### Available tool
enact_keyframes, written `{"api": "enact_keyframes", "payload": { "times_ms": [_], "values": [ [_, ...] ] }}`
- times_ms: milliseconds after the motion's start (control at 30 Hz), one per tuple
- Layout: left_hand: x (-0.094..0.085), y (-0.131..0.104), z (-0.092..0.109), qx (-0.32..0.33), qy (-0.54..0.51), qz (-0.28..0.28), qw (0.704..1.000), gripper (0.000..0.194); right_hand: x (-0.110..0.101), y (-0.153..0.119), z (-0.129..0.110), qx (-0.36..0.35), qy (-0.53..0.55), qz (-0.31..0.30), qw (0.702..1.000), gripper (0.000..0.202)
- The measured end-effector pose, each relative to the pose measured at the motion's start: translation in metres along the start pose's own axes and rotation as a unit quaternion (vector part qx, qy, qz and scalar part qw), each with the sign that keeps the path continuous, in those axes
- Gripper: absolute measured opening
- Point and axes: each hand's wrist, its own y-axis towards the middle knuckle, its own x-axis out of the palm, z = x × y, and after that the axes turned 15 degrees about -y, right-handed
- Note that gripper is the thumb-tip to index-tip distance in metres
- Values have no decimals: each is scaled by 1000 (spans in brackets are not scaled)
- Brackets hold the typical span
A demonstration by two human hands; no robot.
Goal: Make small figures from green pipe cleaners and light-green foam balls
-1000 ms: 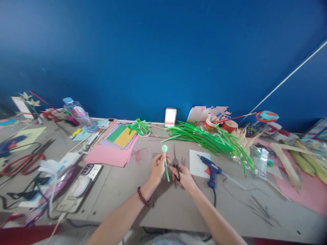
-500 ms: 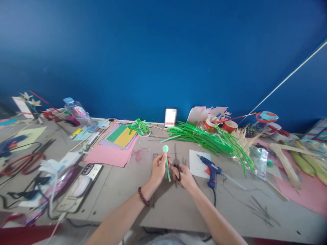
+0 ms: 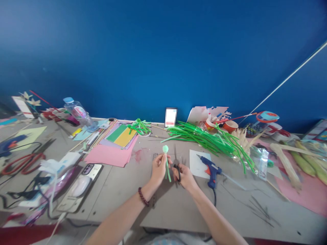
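My left hand (image 3: 159, 166) pinches a light green pipe-cleaner piece (image 3: 165, 149), its round head standing above the fingers and two green ends hanging below them. Close by on the right, my right hand (image 3: 184, 175) is closed on black-handled scissors (image 3: 178, 172), whose thin blades point away toward the wall. The scissors and the green piece are apart. Behind the hands lies a large bundle of green pipe cleaners (image 3: 209, 139). A blue glue gun (image 3: 211, 168) rests to the right, partly on a white sheet (image 3: 193, 163).
Coloured paper sheets (image 3: 109, 154), a phone (image 3: 79, 189) and a plastic bottle (image 3: 81, 114) are on the left. Red-handled scissors (image 3: 24, 163) lie farther left. Another phone (image 3: 170, 117) leans on the blue wall. Corn husks (image 3: 287, 163) and cups (image 3: 230, 126) are on the right.
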Motion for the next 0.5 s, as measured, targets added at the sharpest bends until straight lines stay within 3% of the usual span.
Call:
{"api": "enact_keyframes", "payload": {
  "times_ms": [300, 500],
  "values": [
    [-2, 1, -1, -16, -9, 7, 1000, 36, -4, -8, -15, 53, 90, -81, 991, 42],
    [-1, 0, -1, -15, -9, -3, 1000, 37, -5, -10, -20, 56, 98, -78, 991, 44]
  ]
}}
